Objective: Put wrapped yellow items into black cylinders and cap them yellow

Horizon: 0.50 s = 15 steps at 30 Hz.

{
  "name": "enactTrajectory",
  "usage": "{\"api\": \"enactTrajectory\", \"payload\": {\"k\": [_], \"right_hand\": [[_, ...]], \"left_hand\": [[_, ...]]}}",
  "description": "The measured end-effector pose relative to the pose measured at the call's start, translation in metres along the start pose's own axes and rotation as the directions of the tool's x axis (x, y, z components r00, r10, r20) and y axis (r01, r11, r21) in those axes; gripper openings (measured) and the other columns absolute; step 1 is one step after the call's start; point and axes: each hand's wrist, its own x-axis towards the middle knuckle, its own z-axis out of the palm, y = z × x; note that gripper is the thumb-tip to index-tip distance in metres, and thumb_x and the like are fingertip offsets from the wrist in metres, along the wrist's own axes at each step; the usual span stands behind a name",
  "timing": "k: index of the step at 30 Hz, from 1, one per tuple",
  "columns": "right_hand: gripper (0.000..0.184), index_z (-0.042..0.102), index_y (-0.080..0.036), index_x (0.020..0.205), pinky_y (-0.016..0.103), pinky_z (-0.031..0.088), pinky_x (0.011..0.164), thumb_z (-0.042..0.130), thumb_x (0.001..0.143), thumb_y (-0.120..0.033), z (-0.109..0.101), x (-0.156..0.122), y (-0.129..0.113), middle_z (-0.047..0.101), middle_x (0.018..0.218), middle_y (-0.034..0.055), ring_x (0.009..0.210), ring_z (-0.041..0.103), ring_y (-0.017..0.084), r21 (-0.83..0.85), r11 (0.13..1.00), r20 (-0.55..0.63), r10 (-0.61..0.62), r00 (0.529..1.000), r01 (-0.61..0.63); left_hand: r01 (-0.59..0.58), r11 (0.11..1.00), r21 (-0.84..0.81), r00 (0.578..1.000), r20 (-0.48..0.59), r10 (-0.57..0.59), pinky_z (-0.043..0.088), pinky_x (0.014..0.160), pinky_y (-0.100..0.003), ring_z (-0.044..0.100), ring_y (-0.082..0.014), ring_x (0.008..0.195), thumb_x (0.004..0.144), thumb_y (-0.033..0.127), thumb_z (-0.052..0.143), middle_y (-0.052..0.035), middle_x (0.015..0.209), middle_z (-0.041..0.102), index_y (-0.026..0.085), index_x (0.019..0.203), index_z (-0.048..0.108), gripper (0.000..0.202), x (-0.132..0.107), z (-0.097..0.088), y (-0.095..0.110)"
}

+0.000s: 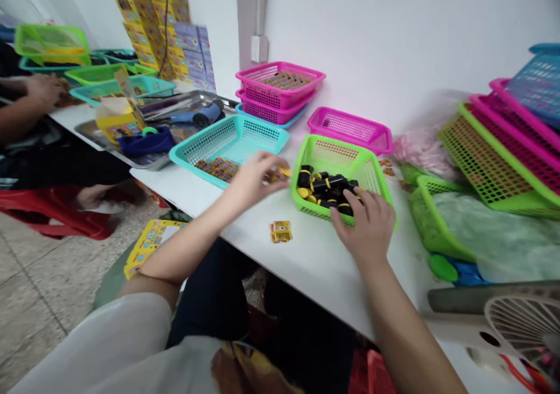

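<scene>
My left hand [256, 178] is closed around a small yellow-ended cylinder [283, 172] with a printed wrap, partly hidden by the fingers. It hangs between a turquoise basket [230, 140] and a green basket [336, 149]. Inside the turquoise basket lie several wrapped pieces with orange-brown labels [219, 168]. Black tubes with yellow bands [330, 184] fill the front of the green basket. My right hand [367, 219] reaches over that basket's front rim, fingers apart and touching the tubes. A small stack of yellow printed labels [280, 231] lies on the white table [315, 266] between my forearms.
Behind stand stacked pink baskets [280, 94] and a single pink basket [350, 130]. On the right are tilted baskets [499, 161], a plastic bag [494, 231] and a fan [525, 330]. A metal tray [151, 162] holds tools. At left, another person's hands [46, 91] work.
</scene>
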Motion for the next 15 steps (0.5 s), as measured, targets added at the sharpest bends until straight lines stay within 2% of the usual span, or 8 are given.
{"api": "enactTrajectory", "payload": {"k": [1,3,5,6,8,11,13,15], "right_hand": [[0.044,0.062,-0.024,0.136,0.049,0.053,0.1,0.065,0.096,-0.043,0.002,-0.001,0.002,0.072,0.128,0.0139,0.12,0.066,0.033,-0.035,0.996,0.07,0.081,0.994,-0.078],[0.038,0.069,-0.019,0.126,0.047,0.053,0.095,0.055,0.101,-0.044,0.006,-0.002,0.003,0.072,0.126,0.0164,0.117,0.065,0.033,-0.077,0.972,0.185,0.231,0.955,-0.22],[0.038,0.074,-0.019,0.117,0.043,0.051,0.09,0.048,0.103,-0.043,0.01,-0.005,0.004,0.075,0.121,0.0147,0.112,0.066,0.031,-0.086,0.955,0.251,0.295,0.922,-0.282],[0.037,0.076,-0.02,0.113,0.041,0.049,0.088,0.046,0.104,-0.041,0.012,-0.006,0.004,0.076,0.119,0.0128,0.11,0.066,0.029,-0.083,0.953,0.269,0.302,0.915,-0.29],[0.037,0.077,-0.021,0.104,0.038,0.046,0.085,0.044,0.104,-0.038,0.014,-0.008,0.003,0.078,0.114,0.0097,0.106,0.067,0.026,-0.069,0.955,0.279,0.297,0.913,-0.29],[0.039,0.078,-0.021,0.096,0.038,0.044,0.082,0.043,0.103,-0.037,0.013,-0.007,0.0,0.08,0.109,0.0086,0.102,0.067,0.025,-0.056,0.947,0.303,0.318,0.899,-0.316],[0.04,0.078,-0.02,0.097,0.039,0.045,0.084,0.042,0.102,-0.037,0.01,-0.004,-0.003,0.08,0.11,0.0089,0.103,0.067,0.026,-0.057,0.929,0.345,0.362,0.866,-0.366],[0.041,0.078,-0.021,0.104,0.041,0.048,0.088,0.042,0.1,-0.04,0.004,0.002,-0.005,0.078,0.118,0.0102,0.11,0.066,0.029,-0.081,0.888,0.39,0.446,0.806,-0.452]], "left_hand": [[0.079,0.986,0.144,0.997,-0.022,-0.076,0.056,0.088,-0.03,0.067,-0.0133,0.085,0.087,0.026,0.079,-0.0063,0.112,0.065,0.018,0.11,0.071,0.026,0.008,-0.019,-0.014],[0.237,0.878,0.415,0.967,-0.018,-0.253,0.054,0.095,-0.034,0.067,-0.0171,0.09,0.087,0.027,0.079,-0.007,0.107,0.068,0.017,0.115,0.073,0.03,0.027,-0.055,-0.045],[0.345,0.698,0.627,0.892,0.013,-0.452,0.05,0.1,-0.035,0.066,-0.021,0.099,0.09,0.025,0.076,-0.0062,0.097,0.07,0.014,0.116,0.072,0.029,0.044,-0.082,-0.073],[0.371,0.642,0.671,0.86,0.011,-0.51,0.05,0.101,-0.037,0.065,-0.0222,0.101,0.091,0.023,0.075,-0.0066,0.093,0.07,0.01,0.114,0.071,0.026,0.051,-0.091,-0.084],[0.412,0.566,0.714,0.804,0.008,-0.595,0.053,0.099,-0.04,0.066,-0.0224,0.103,0.095,0.025,0.072,-0.0074,0.096,0.07,0.007,0.11,0.07,0.024,0.059,-0.1,-0.102],[0.451,0.532,0.717,0.747,0.023,-0.664,0.06,0.094,-0.044,0.068,-0.0229,0.107,0.099,0.037,0.068,-0.0101,0.12,0.069,0.012,0.122,0.066,0.034,0.06,-0.098,-0.114],[0.459,0.551,0.696,0.744,0.037,-0.667,0.06,0.096,-0.045,0.068,-0.0242,0.112,0.101,0.038,0.066,-0.0108,0.13,0.066,0.015,0.13,0.064,0.037,0.057,-0.093,-0.118],[0.446,0.611,0.655,0.78,0.051,-0.624,0.059,0.098,-0.045,0.067,-0.0247,0.114,0.101,0.038,0.066,-0.0116,0.132,0.065,0.015,0.131,0.063,0.038,0.052,-0.091,-0.12]]}}
